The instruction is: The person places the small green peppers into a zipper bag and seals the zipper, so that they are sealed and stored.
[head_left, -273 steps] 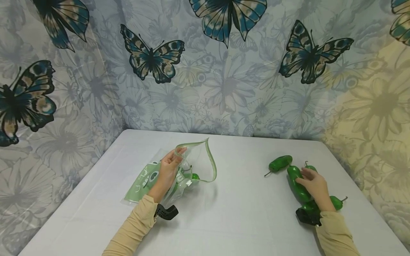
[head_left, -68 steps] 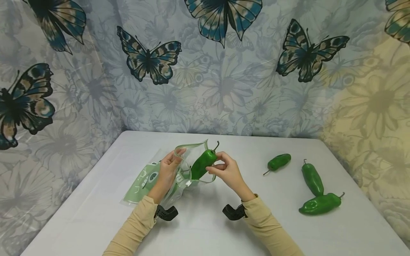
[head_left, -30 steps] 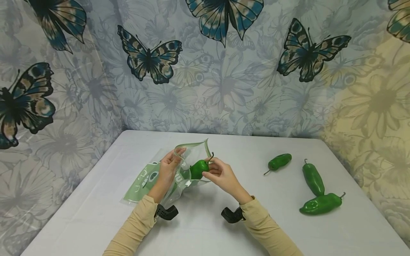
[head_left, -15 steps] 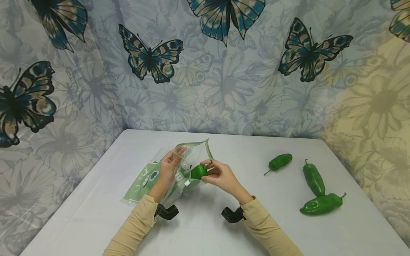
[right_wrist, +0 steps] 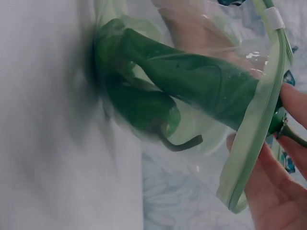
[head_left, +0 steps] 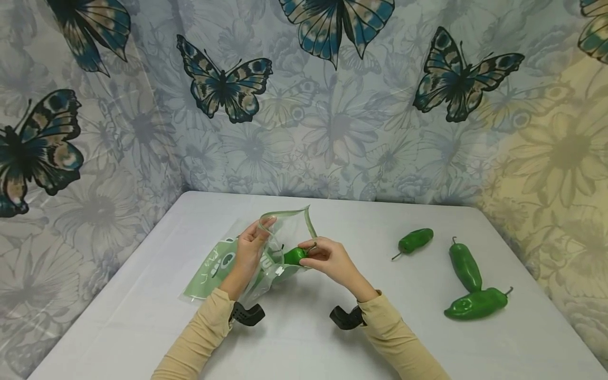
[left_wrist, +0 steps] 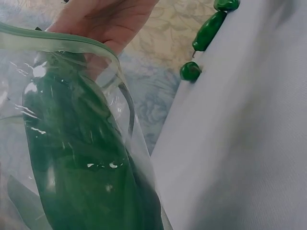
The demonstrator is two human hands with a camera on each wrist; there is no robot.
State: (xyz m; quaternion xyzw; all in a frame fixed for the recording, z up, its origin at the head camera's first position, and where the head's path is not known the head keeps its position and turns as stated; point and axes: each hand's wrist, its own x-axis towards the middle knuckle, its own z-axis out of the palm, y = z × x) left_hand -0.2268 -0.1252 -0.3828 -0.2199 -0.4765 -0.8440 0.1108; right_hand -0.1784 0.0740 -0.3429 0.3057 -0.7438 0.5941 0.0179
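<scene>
A clear zip bag with a green cartoon print lies on the table, its mouth raised and spread. My left hand pinches the rim at the far side of the mouth. With the fingertips of my right hand I hold a green pepper by its stem end. Most of that pepper is inside the bag, as the right wrist view shows, and only the stem end pokes past the zip edge. Another green pepper with a curved stem lies deeper in the bag.
On the right of the white table lie a small green pepper, a longer one and a third touching it. Butterfly-patterned cloth stands behind the table.
My right hand has come from the peppers at the right to the bag with one pepper, and lowered it through the mouth. The left hand keeps its place on the rim.
</scene>
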